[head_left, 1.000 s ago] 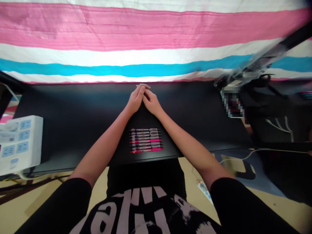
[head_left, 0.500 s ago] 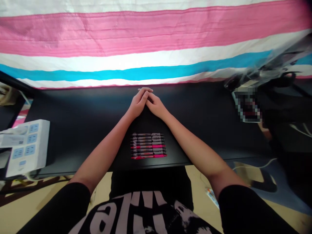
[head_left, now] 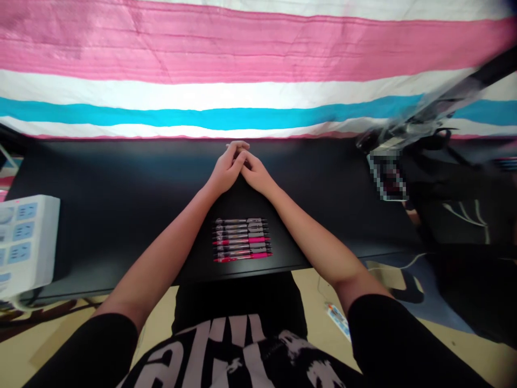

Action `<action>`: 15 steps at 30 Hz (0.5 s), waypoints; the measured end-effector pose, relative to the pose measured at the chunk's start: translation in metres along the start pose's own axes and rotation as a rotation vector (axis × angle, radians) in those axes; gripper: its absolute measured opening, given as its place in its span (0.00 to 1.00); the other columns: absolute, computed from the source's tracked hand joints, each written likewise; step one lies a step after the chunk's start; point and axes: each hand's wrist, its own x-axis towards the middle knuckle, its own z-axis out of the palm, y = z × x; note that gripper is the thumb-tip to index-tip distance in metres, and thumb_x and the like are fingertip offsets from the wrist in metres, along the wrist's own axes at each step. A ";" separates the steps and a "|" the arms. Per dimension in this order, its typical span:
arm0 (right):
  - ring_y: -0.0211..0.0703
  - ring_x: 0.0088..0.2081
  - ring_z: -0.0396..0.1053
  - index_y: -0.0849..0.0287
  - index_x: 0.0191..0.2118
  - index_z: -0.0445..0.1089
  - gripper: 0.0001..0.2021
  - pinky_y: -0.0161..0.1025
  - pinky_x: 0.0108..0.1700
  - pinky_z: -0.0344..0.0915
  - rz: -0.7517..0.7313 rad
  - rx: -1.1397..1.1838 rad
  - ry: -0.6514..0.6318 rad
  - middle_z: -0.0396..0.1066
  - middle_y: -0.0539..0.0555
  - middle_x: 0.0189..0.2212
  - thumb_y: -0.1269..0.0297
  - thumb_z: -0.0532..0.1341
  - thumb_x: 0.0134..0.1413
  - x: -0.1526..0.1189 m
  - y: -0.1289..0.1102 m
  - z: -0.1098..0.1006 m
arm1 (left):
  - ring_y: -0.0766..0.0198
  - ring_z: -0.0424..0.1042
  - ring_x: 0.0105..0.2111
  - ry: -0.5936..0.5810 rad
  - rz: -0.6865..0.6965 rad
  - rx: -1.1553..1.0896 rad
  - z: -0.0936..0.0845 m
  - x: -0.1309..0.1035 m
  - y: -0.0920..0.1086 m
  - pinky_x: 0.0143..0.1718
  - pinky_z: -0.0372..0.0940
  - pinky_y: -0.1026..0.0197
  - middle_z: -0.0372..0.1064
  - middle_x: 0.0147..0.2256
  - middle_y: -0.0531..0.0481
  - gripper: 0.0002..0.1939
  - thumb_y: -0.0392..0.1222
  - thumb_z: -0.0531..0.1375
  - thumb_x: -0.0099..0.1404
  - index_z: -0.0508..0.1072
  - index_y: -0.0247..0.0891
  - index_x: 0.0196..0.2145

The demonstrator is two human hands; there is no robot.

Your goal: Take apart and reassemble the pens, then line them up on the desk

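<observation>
My left hand (head_left: 226,168) and my right hand (head_left: 256,172) are folded together on the black tabletop near its far edge. Their fingers overlap and press on each other, with both thumbs towards me. I see no object held in either one; some fingertips are hidden under the other hand. Between my forearms, nearer the front edge, several click pens (head_left: 241,241) lie side by side in a neat stack of rows. Most have grey grips and dark ends, while a red pen (head_left: 242,257) lies closest to me and another red one is among them.
A white power strip (head_left: 28,242) stands on the table's left side. At the right, a blurred-out phone-like item (head_left: 388,177) lies beside a clear plastic-wrapped stand (head_left: 420,121). Behind the black table (head_left: 113,183) hangs a striped pink, white and blue sheet (head_left: 226,48).
The view has turned slightly to the right, so the power strip, pens and stand all sit further left. My hands stay folded together, and the pens keep their arrangement.
</observation>
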 end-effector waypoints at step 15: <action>0.53 0.59 0.72 0.54 0.63 0.67 0.23 0.52 0.61 0.72 -0.098 -0.009 0.068 0.69 0.61 0.63 0.54 0.59 0.67 -0.002 -0.006 0.006 | 0.51 0.70 0.61 0.074 -0.015 0.015 -0.002 -0.008 -0.024 0.54 0.73 0.51 0.60 0.64 0.36 0.31 0.67 0.43 0.75 0.51 0.50 0.68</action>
